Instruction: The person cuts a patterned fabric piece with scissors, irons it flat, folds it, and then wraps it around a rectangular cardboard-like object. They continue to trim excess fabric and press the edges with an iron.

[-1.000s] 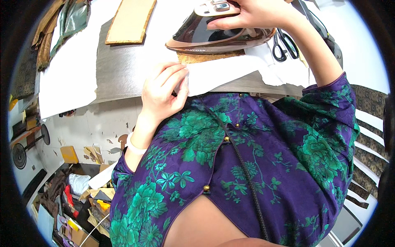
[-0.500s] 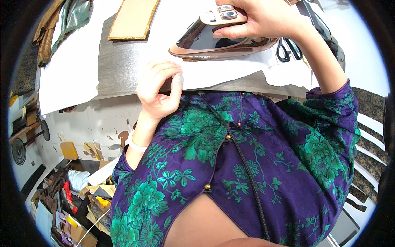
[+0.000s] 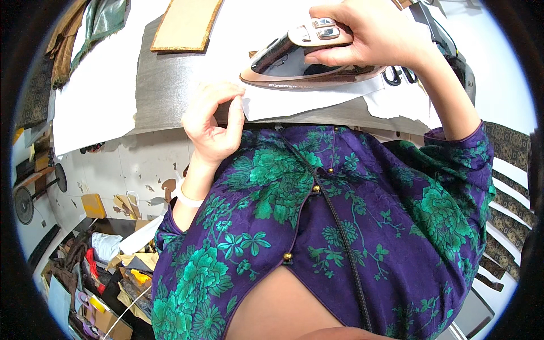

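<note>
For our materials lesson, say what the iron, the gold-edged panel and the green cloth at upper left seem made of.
Iron: probably hard plastic, glossy; sharp highlights on dark, coppery surfaces; underside hidden.
Gold-edged panel: perhaps stiffened fabric or card; matte cream face lying flat.
Green cloth: possibly satin-like textile; soft sheen, loose folds.

Iron (image 3: 309, 70), upper centre: glossy, dark plastic-looking shell, smooth coppery band (image 3: 256, 78), mirror-bright buttons (image 3: 327, 33). White paper (image 3: 300, 105) under it: matt, smooth. Grey tabletop (image 3: 161, 85), upper left: wood-look grain, soft sheen. Pale panel (image 3: 187, 25), top: matt face, rougher gold edging. Green cloth (image 3: 105, 25), far upper left: satiny gloss. Purple garment (image 3: 374, 192), centre: silky patterned cloth. Fasteners (image 3: 288, 257): polished, gold-coloured metal look. Cord (image 3: 341, 224): braided, dull.
</note>
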The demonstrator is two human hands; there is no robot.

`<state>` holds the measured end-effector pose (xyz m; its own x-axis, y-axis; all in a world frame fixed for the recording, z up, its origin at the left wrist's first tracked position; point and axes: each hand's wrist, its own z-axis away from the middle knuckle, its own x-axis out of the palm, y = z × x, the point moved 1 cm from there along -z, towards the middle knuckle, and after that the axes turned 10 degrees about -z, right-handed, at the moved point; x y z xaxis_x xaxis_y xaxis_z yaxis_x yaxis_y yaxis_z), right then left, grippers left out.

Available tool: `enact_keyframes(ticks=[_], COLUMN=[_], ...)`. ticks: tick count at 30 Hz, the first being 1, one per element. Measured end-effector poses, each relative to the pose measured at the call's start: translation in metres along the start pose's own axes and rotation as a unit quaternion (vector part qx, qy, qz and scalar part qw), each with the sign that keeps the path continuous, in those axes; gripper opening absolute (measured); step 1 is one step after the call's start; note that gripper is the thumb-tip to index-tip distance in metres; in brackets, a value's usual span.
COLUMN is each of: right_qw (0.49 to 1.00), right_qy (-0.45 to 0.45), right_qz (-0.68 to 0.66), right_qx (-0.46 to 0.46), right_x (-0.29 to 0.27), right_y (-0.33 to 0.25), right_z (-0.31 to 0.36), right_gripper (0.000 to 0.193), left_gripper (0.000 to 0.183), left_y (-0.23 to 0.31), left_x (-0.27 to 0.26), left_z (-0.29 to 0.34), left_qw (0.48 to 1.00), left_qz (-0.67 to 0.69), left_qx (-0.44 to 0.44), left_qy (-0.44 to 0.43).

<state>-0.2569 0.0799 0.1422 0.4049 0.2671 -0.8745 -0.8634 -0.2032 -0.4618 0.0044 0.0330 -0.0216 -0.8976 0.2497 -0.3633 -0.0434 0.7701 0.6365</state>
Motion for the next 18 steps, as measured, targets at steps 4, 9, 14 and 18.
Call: enact_keyframes(ticks=[4, 9, 14, 18], right_qw=[0.999, 0.999, 0.991, 0.999], right_qy=[-0.029, -0.040, 0.055, -0.020], right_qz=[-0.014, -0.012, 0.107, 0.006], right_qx=[0.025, 0.035, -0.058, 0.026], right_x=[0.002, 0.004, 0.017, 0.006], right_y=[-0.005, -0.007, -0.005, -0.001], right_z=[0.004, 0.007, 0.011, 0.003], right_gripper=[0.048, 0.049, 0.042, 0.050], left_gripper=[0.017, 0.016, 0.016, 0.016], left_y=[0.000, 0.001, 0.004, 0.004], left_x=[-0.002, -0.001, -0.002, -0.002], left_z=[0.000, -0.001, -0.001, -0.001], left_qw=[1.000, 1.000, 0.999, 0.999], left_qz=[0.008, 0.020, 0.024, 0.033], left_qx=[-0.012, -0.018, -0.030, -0.026], left_qy=[0.002, 0.011, 0.011, 0.015])
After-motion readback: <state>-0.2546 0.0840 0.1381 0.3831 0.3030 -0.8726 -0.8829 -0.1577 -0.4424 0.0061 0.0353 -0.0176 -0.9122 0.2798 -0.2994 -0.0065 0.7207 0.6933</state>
